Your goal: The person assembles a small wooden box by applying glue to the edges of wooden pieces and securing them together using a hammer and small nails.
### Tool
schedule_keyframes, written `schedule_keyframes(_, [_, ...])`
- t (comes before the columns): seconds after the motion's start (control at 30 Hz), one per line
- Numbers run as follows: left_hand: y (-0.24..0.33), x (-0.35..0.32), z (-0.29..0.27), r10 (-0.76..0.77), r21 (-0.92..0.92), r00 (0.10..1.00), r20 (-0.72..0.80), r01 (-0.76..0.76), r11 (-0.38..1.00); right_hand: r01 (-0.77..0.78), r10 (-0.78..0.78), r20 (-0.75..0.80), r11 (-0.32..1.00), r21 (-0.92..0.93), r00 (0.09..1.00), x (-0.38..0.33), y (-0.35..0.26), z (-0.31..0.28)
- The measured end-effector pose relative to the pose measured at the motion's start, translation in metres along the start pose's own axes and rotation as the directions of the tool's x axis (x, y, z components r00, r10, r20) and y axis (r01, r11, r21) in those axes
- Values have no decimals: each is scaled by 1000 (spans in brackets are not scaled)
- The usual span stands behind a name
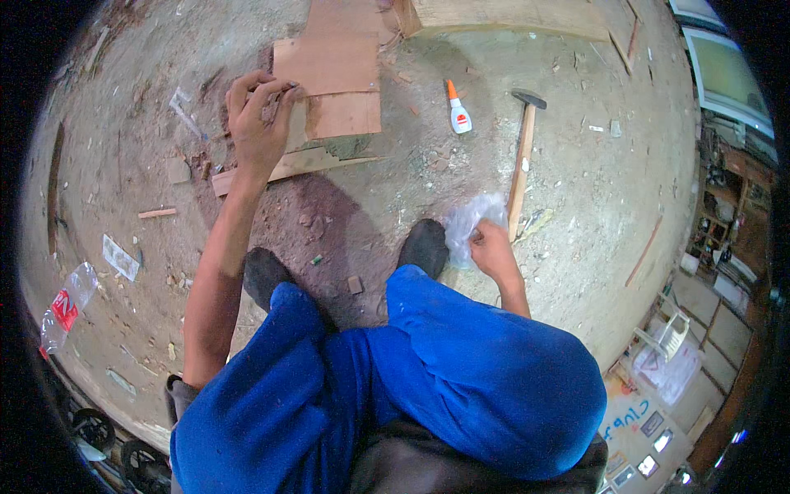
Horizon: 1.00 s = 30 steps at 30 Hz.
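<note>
My left hand [259, 119] is raised beside the left edge of a flat reddish-brown wooden board [341, 78]. Its thumb and fingers are pinched together, with a small dark bit at the tips that is too small to name. Near my right foot, my right hand [494, 249] has its fingers curled at a crumpled clear plastic bag [471, 221]; whatever the bag contains is not distinct. A hammer [522, 152] with a wooden handle lies just beyond the bag. Farther off, a white glue bottle [459, 115] with an orange cap lies on the ground.
A wood strip [288, 169] lies below the board, and a long pale plank [510, 18] runs along the far side. Wood scraps and debris dot the dusty floor. An empty plastic bottle [70, 306] lies far left; a white plastic chair [662, 336] stands at the right.
</note>
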<state>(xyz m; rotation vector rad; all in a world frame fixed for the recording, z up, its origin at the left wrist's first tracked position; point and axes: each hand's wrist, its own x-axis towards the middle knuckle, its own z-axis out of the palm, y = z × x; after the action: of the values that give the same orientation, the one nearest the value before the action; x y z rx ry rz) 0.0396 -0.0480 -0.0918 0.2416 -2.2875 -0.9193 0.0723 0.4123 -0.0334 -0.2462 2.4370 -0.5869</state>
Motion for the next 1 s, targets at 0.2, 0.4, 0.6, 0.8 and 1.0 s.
schedule_keyframes(0.2, [11, 10, 3, 70, 52, 998, -7, -69, 996, -334, 330, -55, 938, -96, 942, -12, 20, 12])
schedule_keyframes(0.4, [1, 4, -4, -11, 2, 1000, -15, 11, 1000, -343, 332, 143, 937, 61, 932, -5, 23, -8])
schedule_keyframes(0.6, [3, 5, 4, 27, -23, 1000, -14, -28, 999, 121, -242, -149, 822, -557, 959, -2, 5, 19])
schedule_keyframes(0.8, [5, 8, 3, 63, 20, 998, -32, -63, 998, -31, 2, -119, 971, -238, 993, -1, -1, 24])
schedule_keyframes(1.0, [2, 6, 0, 90, 55, 996, -11, -89, 994, 34, -50, -65, 973, -230, 997, -16, 15, 29])
